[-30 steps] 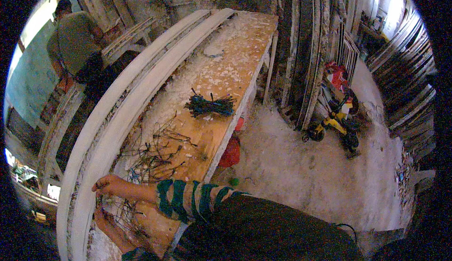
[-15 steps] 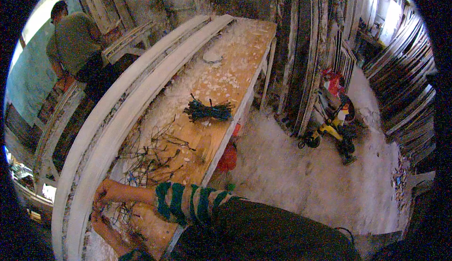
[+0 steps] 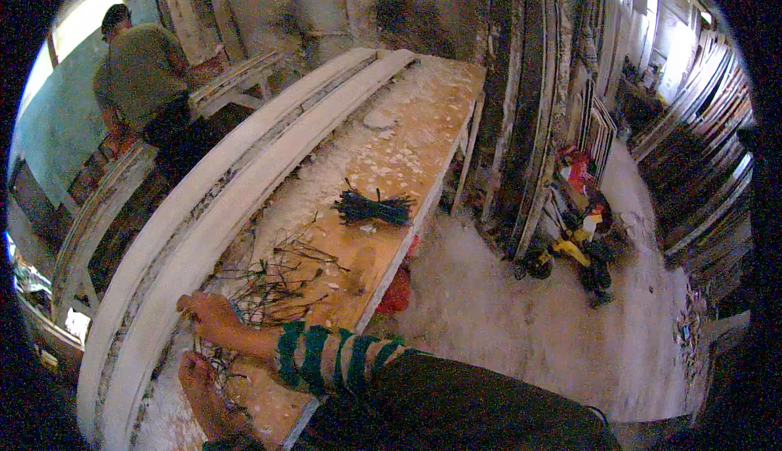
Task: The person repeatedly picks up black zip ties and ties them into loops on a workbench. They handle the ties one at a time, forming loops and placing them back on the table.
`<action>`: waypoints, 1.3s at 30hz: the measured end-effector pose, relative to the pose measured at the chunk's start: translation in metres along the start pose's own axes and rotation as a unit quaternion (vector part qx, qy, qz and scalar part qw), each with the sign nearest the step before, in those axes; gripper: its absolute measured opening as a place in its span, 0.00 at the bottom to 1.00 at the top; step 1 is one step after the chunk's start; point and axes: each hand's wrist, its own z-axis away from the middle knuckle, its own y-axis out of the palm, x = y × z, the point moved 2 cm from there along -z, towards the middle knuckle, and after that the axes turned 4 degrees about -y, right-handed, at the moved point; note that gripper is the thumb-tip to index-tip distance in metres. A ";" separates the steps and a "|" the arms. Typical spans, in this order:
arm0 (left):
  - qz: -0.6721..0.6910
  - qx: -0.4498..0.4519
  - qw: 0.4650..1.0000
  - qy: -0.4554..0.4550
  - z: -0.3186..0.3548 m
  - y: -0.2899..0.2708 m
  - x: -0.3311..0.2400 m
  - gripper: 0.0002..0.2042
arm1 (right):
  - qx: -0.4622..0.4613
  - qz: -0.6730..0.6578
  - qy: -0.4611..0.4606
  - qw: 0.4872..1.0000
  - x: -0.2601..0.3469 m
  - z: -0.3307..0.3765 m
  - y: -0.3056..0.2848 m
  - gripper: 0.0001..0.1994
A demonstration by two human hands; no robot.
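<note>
My right hand [image 3: 216,319], its wrist in a green-and-white striped cuff, is at the near edge of a long white plaster-like moulding [image 3: 244,178]. Its fingers are curled; what they hold is too small to make out. Just below it, my left hand [image 3: 202,390] has its fingers drawn together beside the same edge, their content also unclear. Loose dark thin strands [image 3: 281,280], like wires or ties, lie tangled beside my right hand. Farther up the board rests a bundle of similar dark strands [image 3: 373,208].
The plywood tabletop [image 3: 423,142] carries white crumbs and flakes. Under its right edge shows something red [image 3: 397,288]. A yellow-and-black wheeled object [image 3: 570,251] stands on the dusty floor, near leaning boards [image 3: 517,109]. At the far left, another person [image 3: 147,76] bends over a bench.
My hands, close together before, are now farther apart, the right above the left. The whole view has shifted slightly, with the table appearing lower.
</note>
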 end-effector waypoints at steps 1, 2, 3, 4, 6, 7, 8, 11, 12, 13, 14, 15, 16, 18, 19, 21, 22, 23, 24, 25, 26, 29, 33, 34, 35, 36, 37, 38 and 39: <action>-0.009 0.053 0.999 -0.003 -0.006 -0.001 0.000 0.14 | 0.006 -0.010 0.035 0.999 -0.006 -0.002 0.005 0.17; -0.019 0.037 0.999 0.004 -0.010 -0.006 0.004 0.13 | 0.000 0.022 0.040 0.999 -0.011 -0.004 0.011 0.16; -0.028 0.016 0.999 0.011 -0.015 -0.013 0.008 0.13 | -0.002 0.043 0.036 0.998 -0.018 -0.003 0.017 0.16; -0.039 -0.013 0.999 0.020 -0.019 -0.023 0.012 0.12 | 0.001 0.061 0.027 0.998 -0.023 -0.003 0.024 0.15; -0.044 -0.126 0.990 0.038 -0.024 -0.042 0.023 0.11 | -0.025 0.011 -0.013 1.000 -0.036 -0.002 0.032 0.14; -0.124 -0.128 0.983 0.035 -0.027 -0.049 0.027 0.10 | -0.037 -0.014 -0.029 0.999 -0.040 -0.001 0.036 0.13; -0.204 -0.132 0.970 0.025 -0.029 -0.059 0.027 0.09 | -0.053 -0.039 -0.033 0.997 -0.044 0.003 0.035 0.12; -0.151 -0.219 0.963 0.037 -0.026 -0.071 0.039 0.06 | -0.074 0.053 -0.109 0.990 -0.040 0.014 0.026 0.07; -0.168 -0.224 0.960 0.013 -0.028 -0.075 0.041 0.06 | -0.053 0.024 -0.102 0.993 -0.035 0.020 0.024 0.07; -0.205 -0.258 0.942 0.063 -0.029 -0.076 0.044 0.06 | -0.034 -0.003 -0.096 0.995 -0.030 0.022 0.022 0.08; -0.247 -0.296 0.916 0.108 -0.027 -0.081 0.037 0.07 | 0.047 -0.021 -0.065 0.997 -0.017 0.022 0.023 0.08; -0.204 -0.327 0.919 0.080 -0.029 -0.085 0.042 0.08 | 0.122 -0.025 -0.034 0.992 -0.013 0.025 0.021 0.08; -0.157 -0.351 0.922 0.041 -0.028 -0.088 0.044 0.08 | 0.170 -0.088 0.009 0.981 -0.003 0.026 0.022 0.08; -0.212 -0.350 0.912 0.042 -0.027 -0.090 0.043 0.07 | 0.264 -0.202 0.099 0.938 0.013 0.034 0.027 0.07; -0.199 -0.342 0.917 0.054 -0.025 -0.090 0.042 0.06 | 0.276 -0.236 0.110 0.925 0.021 0.036 0.030 0.07; -0.181 -0.327 0.925 0.073 -0.024 -0.085 0.038 0.05 | 0.292 -0.275 0.154 0.903 0.032 0.039 0.033 0.06; -0.167 -0.319 0.930 0.078 -0.023 -0.085 0.037 0.04 | 0.305 -0.352 0.205 0.861 0.033 0.042 0.031 0.06; -0.152 -0.309 0.935 0.084 -0.023 -0.084 0.035 0.03 | 0.309 -0.370 0.186 0.856 0.036 0.043 0.032 0.06; -0.138 -0.298 0.940 0.090 -0.020 -0.083 0.031 0.02 | 0.312 -0.389 0.169 0.850 0.040 0.045 0.031 0.06; -0.152 -0.297 0.938 0.091 -0.019 -0.082 0.027 0.02 | 0.314 -0.407 0.152 0.844 0.041 0.047 0.030 0.06; -0.167 -0.294 0.936 0.093 -0.016 -0.081 0.024 0.02 | 0.330 -0.383 0.145 0.851 0.040 0.046 0.030 0.04; -0.096 -0.239 0.961 0.097 -0.013 -0.074 0.017 0.03 | 0.344 -0.378 0.128 0.850 0.034 0.042 0.028 0.04; -0.128 -0.192 0.971 0.062 -0.013 -0.070 0.017 0.05 | 0.284 -0.325 0.134 0.892 0.011 0.035 0.025 0.03; -0.152 -0.182 0.970 0.046 -0.014 -0.070 0.020 0.06 | 0.247 -0.317 0.143 0.904 0.004 0.033 0.024 0.04; -0.175 -0.172 0.969 0.030 -0.015 -0.070 0.023 0.07 | 0.211 -0.310 0.152 0.915 -0.003 0.031 0.024 0.05; -0.159 -0.144 0.976 0.033 -0.018 -0.068 0.026 0.07 | 0.191 -0.311 0.139 0.920 -0.008 0.027 0.024 0.05; -0.143 -0.116 0.982 0.036 -0.021 -0.066 0.030 0.08 | 0.171 -0.313 0.127 0.926 -0.012 0.022 0.026 0.06; -0.127 -0.088 0.987 0.039 -0.023 -0.063 0.033 0.08 | 0.150 -0.314 0.115 0.930 -0.016 0.020 0.026 0.07; -0.108 -0.062 0.992 0.029 -0.024 -0.062 0.036 0.08 | 0.134 -0.305 0.114 0.936 -0.019 0.021 0.025 0.07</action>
